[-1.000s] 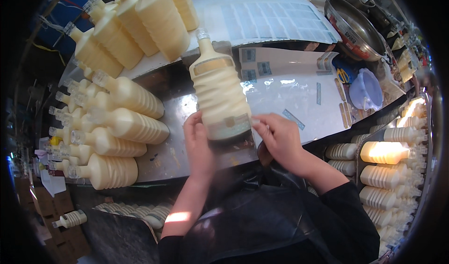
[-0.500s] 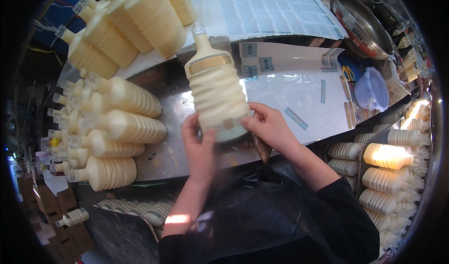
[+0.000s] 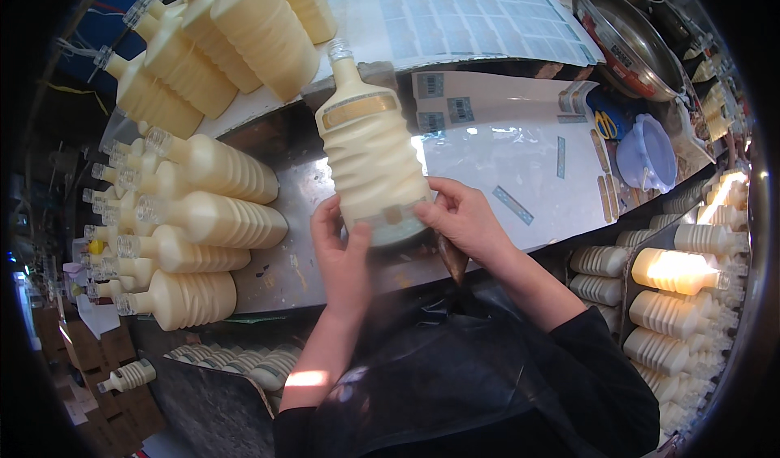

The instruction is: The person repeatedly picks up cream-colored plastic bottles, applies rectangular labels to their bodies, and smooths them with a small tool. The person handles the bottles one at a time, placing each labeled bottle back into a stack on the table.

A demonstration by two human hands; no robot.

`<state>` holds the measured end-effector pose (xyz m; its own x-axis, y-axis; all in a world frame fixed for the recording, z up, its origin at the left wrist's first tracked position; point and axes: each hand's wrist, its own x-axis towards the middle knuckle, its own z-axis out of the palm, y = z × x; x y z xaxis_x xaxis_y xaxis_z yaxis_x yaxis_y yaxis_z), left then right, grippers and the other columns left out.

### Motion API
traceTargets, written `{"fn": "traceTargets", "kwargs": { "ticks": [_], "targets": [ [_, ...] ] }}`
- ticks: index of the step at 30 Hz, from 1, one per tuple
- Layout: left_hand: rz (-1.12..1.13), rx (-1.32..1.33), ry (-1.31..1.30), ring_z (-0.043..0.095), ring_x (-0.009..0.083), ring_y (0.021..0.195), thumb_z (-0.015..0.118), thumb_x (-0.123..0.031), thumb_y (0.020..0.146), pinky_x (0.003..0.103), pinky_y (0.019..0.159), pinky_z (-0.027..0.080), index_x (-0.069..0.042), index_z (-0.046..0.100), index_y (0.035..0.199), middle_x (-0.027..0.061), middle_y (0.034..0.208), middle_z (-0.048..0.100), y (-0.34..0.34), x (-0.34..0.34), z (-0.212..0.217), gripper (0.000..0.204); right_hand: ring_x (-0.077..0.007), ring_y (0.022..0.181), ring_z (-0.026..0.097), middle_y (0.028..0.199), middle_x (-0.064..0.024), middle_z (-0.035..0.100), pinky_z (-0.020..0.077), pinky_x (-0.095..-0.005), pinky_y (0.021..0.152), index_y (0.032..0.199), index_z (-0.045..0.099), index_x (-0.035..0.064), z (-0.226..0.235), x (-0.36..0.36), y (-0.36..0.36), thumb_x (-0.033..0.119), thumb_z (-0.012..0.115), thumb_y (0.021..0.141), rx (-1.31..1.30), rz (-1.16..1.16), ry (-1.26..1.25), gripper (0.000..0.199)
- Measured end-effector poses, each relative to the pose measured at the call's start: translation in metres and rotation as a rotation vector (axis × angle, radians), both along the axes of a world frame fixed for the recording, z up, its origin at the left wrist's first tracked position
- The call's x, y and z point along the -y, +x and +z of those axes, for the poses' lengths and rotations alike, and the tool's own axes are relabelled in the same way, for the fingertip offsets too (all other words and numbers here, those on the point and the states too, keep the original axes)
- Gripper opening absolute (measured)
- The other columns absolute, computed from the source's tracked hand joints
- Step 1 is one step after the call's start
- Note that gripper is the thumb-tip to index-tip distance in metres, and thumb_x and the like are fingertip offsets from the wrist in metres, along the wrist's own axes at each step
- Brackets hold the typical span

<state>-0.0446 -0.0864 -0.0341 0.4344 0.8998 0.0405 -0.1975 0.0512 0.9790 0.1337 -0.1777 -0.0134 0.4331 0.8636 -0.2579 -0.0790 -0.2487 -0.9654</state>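
Note:
A cream-coloured ribbed bottle (image 3: 375, 162) with a clear threaded neck lies in front of me, its neck pointing away. A gold band (image 3: 359, 111) runs across its shoulder. Around the base is a pale see-through strip (image 3: 392, 217) with a small brownish patch in its middle. My left hand (image 3: 343, 239) holds the lower left side, thumb on the front of the base. On the lower right, my right hand (image 3: 459, 218) grips the bottle, its thumb pressing near the strip's end. The fingers behind the bottle are partly hidden.
Several filled bottles (image 3: 215, 170) lie stacked at left; others stand behind (image 3: 264, 32). A label sheet (image 3: 487, 23) lies at the back. Loose label strips (image 3: 513, 205), yellow-handled scissors (image 3: 603, 127), a lilac bucket (image 3: 646, 156) and a metal pan (image 3: 630, 40) are at right, above racked bottles (image 3: 662, 312).
The bottle and both hands sit very slightly further left in view. The grip looks the same.

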Motion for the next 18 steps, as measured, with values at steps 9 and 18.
{"fn": "traceTargets", "kwargs": {
  "ticks": [9,18],
  "targets": [
    [-0.023,0.053,-0.063,0.052,0.0190,0.128,0.059,-0.020,0.106,0.036,0.113,0.038,-0.003,0.044,0.146,0.0108,0.137,0.056,-0.005,-0.003,-0.002,0.046,-0.0090,0.075,0.063,0.082,-0.0028,0.069,0.0532,-0.0278,0.069,0.134,0.064,0.0024,-0.010,0.002,0.008,0.028,0.063,0.100,-0.116,0.040,0.115,0.042],
    [-0.035,0.079,-0.054,0.052,0.0190,0.128,0.068,-0.018,0.101,0.035,0.114,0.038,-0.004,0.046,0.146,0.0097,0.138,0.056,-0.005,-0.001,-0.002,0.052,-0.0024,0.069,0.052,0.079,0.0035,0.063,0.0460,-0.0217,0.063,0.143,0.058,0.0031,0.007,0.003,0.003,0.022,0.066,0.101,0.012,0.093,-0.023,0.047]
  ]
}}
